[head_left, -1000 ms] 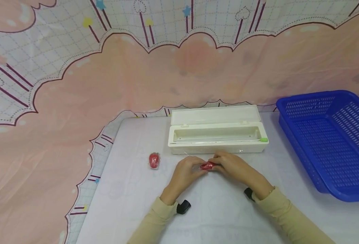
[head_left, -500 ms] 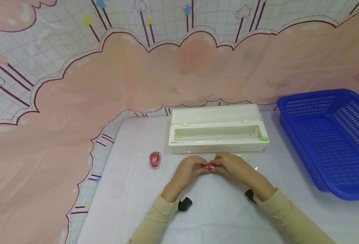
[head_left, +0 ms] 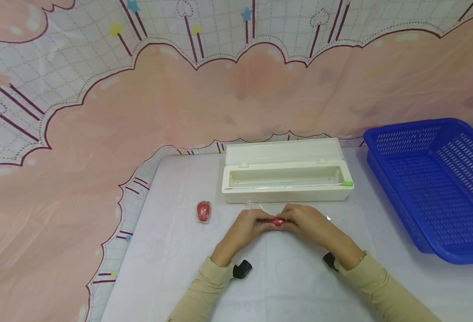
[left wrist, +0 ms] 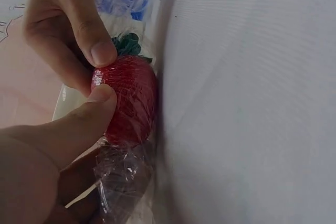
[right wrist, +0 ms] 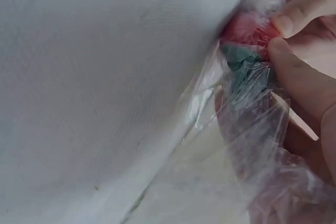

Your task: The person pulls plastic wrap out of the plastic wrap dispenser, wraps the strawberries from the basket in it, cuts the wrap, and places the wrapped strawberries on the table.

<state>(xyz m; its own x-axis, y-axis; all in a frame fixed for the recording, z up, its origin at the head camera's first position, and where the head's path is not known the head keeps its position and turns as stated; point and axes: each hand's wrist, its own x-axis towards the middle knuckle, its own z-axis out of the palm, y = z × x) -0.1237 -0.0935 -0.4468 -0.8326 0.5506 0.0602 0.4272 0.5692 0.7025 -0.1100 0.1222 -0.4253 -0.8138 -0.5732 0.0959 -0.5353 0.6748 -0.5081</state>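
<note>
Both hands meet over a red strawberry (left wrist: pixel 131 100) with green leaves, wrapped in clear plastic film (right wrist: pixel 257 124). My left hand (head_left: pixel 246 228) pinches its tip end, its thumb lying on the red side in the left wrist view. At the leafy end my right hand (head_left: pixel 309 223) pinches it, thumb close to the other thumb. Loose film trails off past both ends of the fruit. A second wrapped strawberry (head_left: pixel 203 211) lies on the table to the left of the hands. The far sides of the fingers are hidden.
Behind the hands stands a long white cling film dispenser (head_left: pixel 289 197), its lid raised and a green slider at the right end. A blue perforated basket (head_left: pixel 397 210) sits at the right. A patterned cloth hangs behind the white table (head_left: pixel 160 268).
The hands have drawn closer together around the strawberry, and the loose film beside them has shifted. The second strawberry, dispenser and basket stay where they were.
</note>
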